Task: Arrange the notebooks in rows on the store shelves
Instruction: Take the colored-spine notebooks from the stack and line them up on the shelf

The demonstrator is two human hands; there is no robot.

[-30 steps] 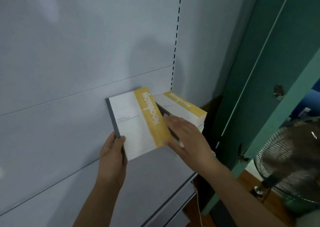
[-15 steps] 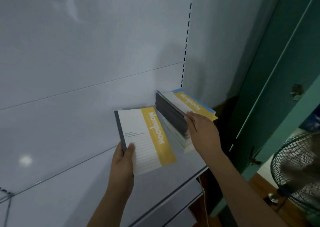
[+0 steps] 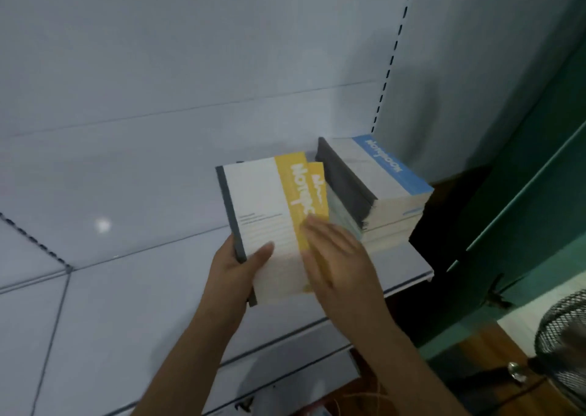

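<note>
Stack of white notebooks topped by a blue-banded cover (image 3: 377, 174) sits at the right end of the pale grey metal shelf (image 3: 396, 273), just right of both hands. Left hand (image 3: 236, 265) grips the dark spine of a yellow-banded white notebook (image 3: 266, 225), long axis pointing toward the back panel. Right hand (image 3: 336, 257) lies on a second yellow-banded notebook (image 3: 317, 190) tucked behind; its grasp cannot be determined. Right hand is nearer the stack.

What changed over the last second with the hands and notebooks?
The right hand left the stack, whose top is now blue, and brought a second yellow notebook beside the first. The left hand still grips that first notebook by its spine.
</note>
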